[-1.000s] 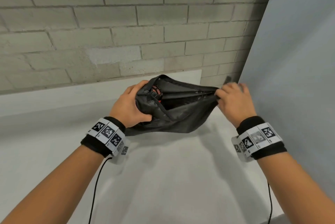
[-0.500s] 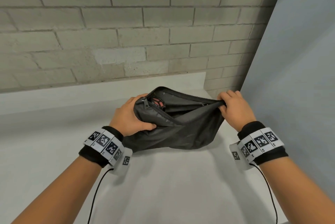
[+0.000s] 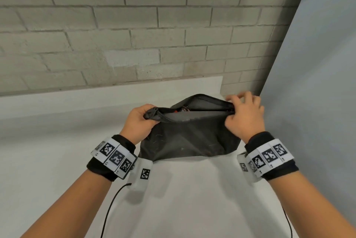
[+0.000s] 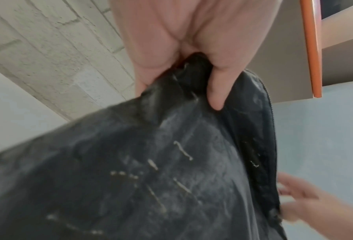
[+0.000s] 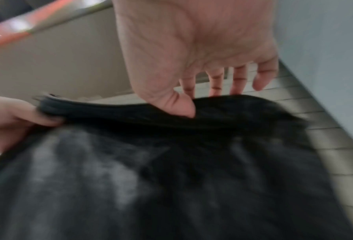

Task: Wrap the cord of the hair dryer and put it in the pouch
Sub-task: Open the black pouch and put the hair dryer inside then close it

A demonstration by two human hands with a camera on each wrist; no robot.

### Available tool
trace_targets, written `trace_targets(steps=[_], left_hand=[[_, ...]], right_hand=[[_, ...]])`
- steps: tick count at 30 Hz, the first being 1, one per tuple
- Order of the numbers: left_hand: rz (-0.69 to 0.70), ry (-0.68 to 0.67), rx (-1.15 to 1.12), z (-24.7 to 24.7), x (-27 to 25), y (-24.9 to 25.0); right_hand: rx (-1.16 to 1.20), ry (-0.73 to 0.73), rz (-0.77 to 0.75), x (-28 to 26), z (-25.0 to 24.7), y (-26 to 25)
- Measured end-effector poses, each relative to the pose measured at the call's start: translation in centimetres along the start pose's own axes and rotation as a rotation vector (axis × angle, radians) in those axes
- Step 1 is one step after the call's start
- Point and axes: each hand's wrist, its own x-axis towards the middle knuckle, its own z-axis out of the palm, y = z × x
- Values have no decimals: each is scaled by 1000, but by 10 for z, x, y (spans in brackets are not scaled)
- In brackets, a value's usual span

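Over the table, left hand grips the pouch end, right hand pinches the opposite end, fingers loose, zip running between them

pouch: black cloth, faint sheen, scuffed | wall: rough painted brick | table: smooth matt white
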Motion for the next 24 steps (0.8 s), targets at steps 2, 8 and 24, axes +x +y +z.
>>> trace_targets(steps=[2,8,24], left_hand=[[-8,14,16,3,-2,-1],[26,55,92,7,-10,0],[64,-35,273,-3,-18,-1]], right_hand=[[133,27,-170,-14,-1,-33],[513,-163,-431,-47,0,-110],[309,-207,-709,-47,20,-123]])
